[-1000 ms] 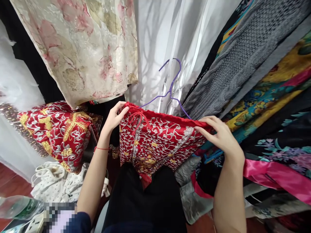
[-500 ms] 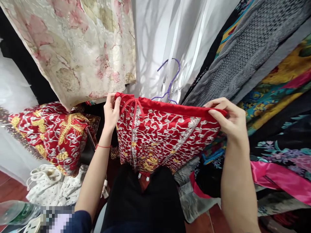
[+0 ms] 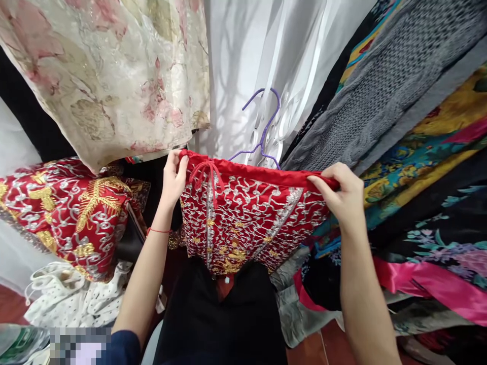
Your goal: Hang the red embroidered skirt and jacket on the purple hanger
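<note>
A red skirt (image 3: 243, 208) with silver and gold embroidery hangs spread between my two hands, its plain red waistband uppermost. My left hand (image 3: 175, 175) pinches the waistband's left end, close to a tied red drawstring bow (image 3: 208, 172). At the other end, my right hand (image 3: 340, 190) grips the band between thumb and fingers. A purple hanger (image 3: 262, 144) rises from behind the waistband; its hook is bare and its lower part is hidden by the cloth. The skirt's lower part falls to my black-clad lap (image 3: 220, 324).
Cream floral cloth (image 3: 140, 81) hangs at upper left. A red-and-gold embroidered garment (image 3: 87, 218) and white dotted cloth (image 3: 76, 294) lie at left, a plastic bottle (image 3: 23, 339) below. Grey knitwear (image 3: 380, 91) and colourful garments hang at right, before a white curtain (image 3: 236, 61).
The waistband was raised and pulled wider, my right hand moving outward, then back inward and slightly down. More of the hanger was covered, then a little showed again. The view has shifted slightly.
</note>
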The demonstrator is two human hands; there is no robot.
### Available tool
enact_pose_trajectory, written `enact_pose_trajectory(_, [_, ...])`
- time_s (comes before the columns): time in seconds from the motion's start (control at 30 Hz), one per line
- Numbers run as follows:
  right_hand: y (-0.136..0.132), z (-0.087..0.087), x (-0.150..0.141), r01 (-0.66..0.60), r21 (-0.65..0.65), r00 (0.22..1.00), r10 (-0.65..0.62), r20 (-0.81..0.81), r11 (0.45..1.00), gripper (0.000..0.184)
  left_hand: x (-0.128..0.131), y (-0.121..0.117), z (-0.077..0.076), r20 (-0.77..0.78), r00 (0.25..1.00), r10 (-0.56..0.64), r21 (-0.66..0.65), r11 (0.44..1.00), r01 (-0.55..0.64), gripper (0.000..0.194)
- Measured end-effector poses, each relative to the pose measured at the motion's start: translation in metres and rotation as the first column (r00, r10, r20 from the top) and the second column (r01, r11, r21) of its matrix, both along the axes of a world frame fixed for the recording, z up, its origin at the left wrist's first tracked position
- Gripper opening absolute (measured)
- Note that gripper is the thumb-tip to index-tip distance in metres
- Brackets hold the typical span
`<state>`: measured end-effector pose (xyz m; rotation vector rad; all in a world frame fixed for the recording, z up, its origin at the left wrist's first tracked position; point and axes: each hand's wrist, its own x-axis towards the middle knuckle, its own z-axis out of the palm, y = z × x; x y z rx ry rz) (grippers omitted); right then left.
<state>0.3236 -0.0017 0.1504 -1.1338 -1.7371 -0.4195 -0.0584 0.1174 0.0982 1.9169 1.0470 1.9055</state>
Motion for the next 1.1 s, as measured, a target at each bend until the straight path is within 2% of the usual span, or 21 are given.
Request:
enact_pose_trajectory(0.07, [0.006, -0.015, -0.004, 0.053, -0.013, 0.998, -0.054, -0.021, 0.998, 0.040, 0.003, -0.002, -0.008, -0.033, 0.996, 0.079, -0.030, 0.996, -0.080, 0.034])
enact_pose_trajectory(0.17, [0.011, -0.035, -0.005, 0.079, -0.172, 0.991, -0.095, -0.090, 0.982, 0.040, 0.009, -0.007, -0.023, -0.059, 0.972, 0.227, -0.029, 0.973, -0.229, 0.032])
enact_pose_trajectory(0.23, [0.012, -0.043, -0.005, 0.107, -0.249, 0.980, -0.145, -0.140, 0.963, 0.041, 0.013, -0.010, -0.030, -0.064, 0.952, 0.300, -0.009, 0.954, -0.301, 0.030])
enact_pose_trajectory(0.3, [0.011, -0.049, -0.005, 0.157, -0.249, 0.965, -0.201, -0.165, 0.956, 0.045, 0.015, -0.013, -0.035, -0.069, 0.936, 0.345, 0.008, 0.938, -0.345, 0.030])
enact_pose_trajectory(0.43, [0.012, -0.056, -0.005, 0.198, -0.220, 0.954, -0.240, -0.183, 0.955, 0.049, 0.016, -0.018, -0.038, -0.071, 0.919, 0.387, 0.028, 0.922, -0.386, 0.031])
enact_pose_trajectory(0.73, [0.012, -0.055, 0.003, 0.128, -0.249, 0.973, -0.170, -0.157, 0.960, 0.051, 0.020, -0.016, -0.040, -0.055, 0.924, 0.378, 0.019, 0.926, -0.377, 0.030])
enact_pose_trajectory(0.87, [0.014, -0.058, 0.006, 0.154, -0.214, 0.968, -0.190, -0.162, 0.965, 0.048, 0.020, -0.018, -0.036, -0.048, 0.941, 0.336, -0.013, 0.941, -0.337, 0.030])
enact_pose_trajectory(0.93, [0.016, -0.060, 0.005, 0.164, -0.167, 0.967, -0.192, -0.166, 0.972, 0.044, 0.015, -0.025, -0.031, -0.095, 0.948, 0.303, -0.034, 0.951, -0.308, 0.029])
enact_pose_trajectory(1.03, [0.015, -0.057, -0.009, 0.209, 0.030, 0.967, -0.202, -0.157, 0.977, 0.032, 0.005, -0.045, -0.026, -0.209, 0.931, 0.300, -0.024, 0.950, -0.312, 0.026])
enact_pose_trajectory(1.1, [0.012, -0.051, -0.033, 0.266, 0.213, 0.957, -0.230, -0.179, 0.940, 0.023, -0.002, -0.065, -0.030, -0.243, 0.922, 0.302, -0.013, 0.949, -0.315, 0.030])
